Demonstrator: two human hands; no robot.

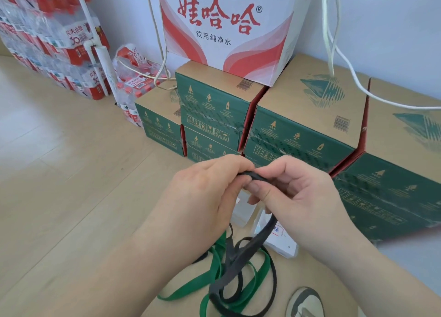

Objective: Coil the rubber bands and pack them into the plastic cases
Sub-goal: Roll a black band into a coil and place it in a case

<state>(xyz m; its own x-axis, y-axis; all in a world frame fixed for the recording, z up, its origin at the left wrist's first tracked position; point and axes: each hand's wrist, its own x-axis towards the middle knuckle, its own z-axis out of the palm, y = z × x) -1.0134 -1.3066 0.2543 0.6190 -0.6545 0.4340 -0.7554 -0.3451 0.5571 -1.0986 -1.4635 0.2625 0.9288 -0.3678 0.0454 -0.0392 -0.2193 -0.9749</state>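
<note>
My left hand (205,192) and my right hand (298,192) meet at mid-frame, and both pinch the top end of a black rubber band (241,262). The band hangs down from my fingers and lies in loose loops on the floor. A green rubber band (191,288) lies tangled under and around it. Behind my hands, on the floor, stand clear plastic cases (243,211), one with a white label (279,238). My hands hide part of them.
Green and brown cardboard boxes (298,130) are stacked just beyond my hands, with a white and red box (226,25) on top. Shrink-wrapped water bottles (52,42) stand at the far left. White cables (353,78) hang at the right. A shoe (305,302) shows at the bottom.
</note>
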